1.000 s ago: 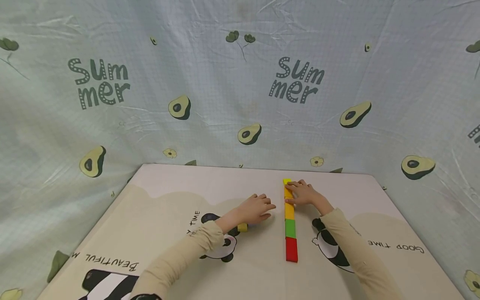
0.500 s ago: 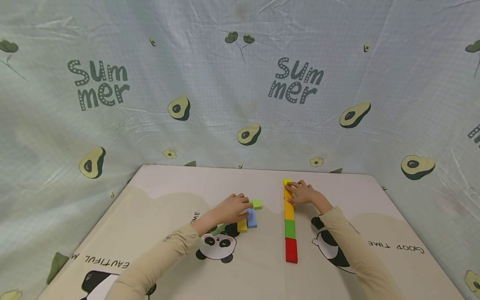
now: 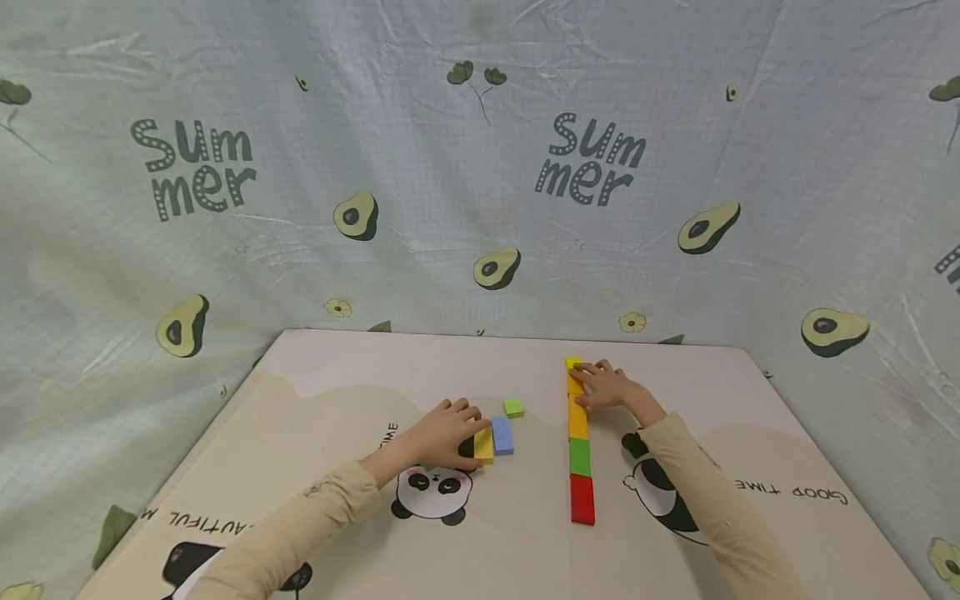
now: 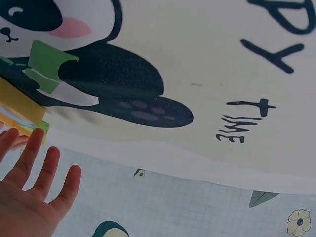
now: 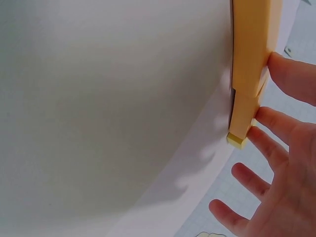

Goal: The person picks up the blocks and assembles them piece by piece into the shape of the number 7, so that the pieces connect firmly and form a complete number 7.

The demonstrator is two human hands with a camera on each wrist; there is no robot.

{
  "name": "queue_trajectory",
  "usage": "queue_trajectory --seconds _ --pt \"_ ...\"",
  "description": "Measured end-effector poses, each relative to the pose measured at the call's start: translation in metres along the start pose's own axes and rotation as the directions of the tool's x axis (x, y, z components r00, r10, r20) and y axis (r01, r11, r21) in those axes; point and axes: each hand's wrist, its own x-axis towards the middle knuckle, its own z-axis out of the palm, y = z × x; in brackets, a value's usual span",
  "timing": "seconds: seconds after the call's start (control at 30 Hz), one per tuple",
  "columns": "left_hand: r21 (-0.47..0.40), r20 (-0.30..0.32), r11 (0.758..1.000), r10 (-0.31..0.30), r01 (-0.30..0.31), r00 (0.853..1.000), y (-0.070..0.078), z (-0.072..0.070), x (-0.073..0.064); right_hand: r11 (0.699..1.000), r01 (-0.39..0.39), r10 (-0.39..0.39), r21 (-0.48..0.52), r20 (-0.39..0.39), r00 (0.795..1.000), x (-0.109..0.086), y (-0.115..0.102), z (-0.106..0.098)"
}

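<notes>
- The left hand (image 3: 441, 435) has thumb and finger at a flat, yellow, wood-like block (image 3: 484, 447); I can't tell if it grips.
- The right hand (image 3: 611, 387) has loose fingers touching long orange blocks (image 3: 577, 418), maybe keeping the row straight.
- A green block (image 3: 580, 457) and red block (image 3: 582, 500) come next.
- A flat blue block (image 3: 502, 436) and small lime block (image 3: 513, 407) lie between, maybe in the way.
</notes>
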Motion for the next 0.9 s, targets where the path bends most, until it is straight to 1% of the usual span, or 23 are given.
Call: queue_trajectory --seconds 0.27,0.47,0.63,0.83,0.9 --pt "0.051 -0.035 0.998 0.041 -0.039 0.999 -0.0011 0.0061 -0.0029 1.0 -0.003 0.002 0.02 0.002 1.0 -0.0022 -0.0023 -0.0015" --pt "0.062 -0.022 0.997 0.041 -0.039 0.999 -0.0009 0.0042 -0.0037 1.0 -0.007 0.007 0.025 0.0 1.0 -0.0023 -0.0019 -0.0028" --pt "0.053 -0.027 0.997 0.049 -0.048 0.998 -0.003 0.0047 -0.0034 1.0 -0.005 0.005 0.024 0.001 1.0 -0.0015 -0.0012 -0.0027" --pt "0.028 0.016 0.998 0.056 -0.056 0.998 -0.0046 0.005 -0.0035 0.999 -0.007 0.007 0.038 0.006 1.0 -0.002 -0.0012 -0.0018" --pt "0.041 0.018 0.997 0.064 -0.065 0.998 -0.0045 0.0045 -0.0042 0.999 -0.009 0.009 0.037 0.006 1.0 -0.0023 -0.0011 -0.0016"
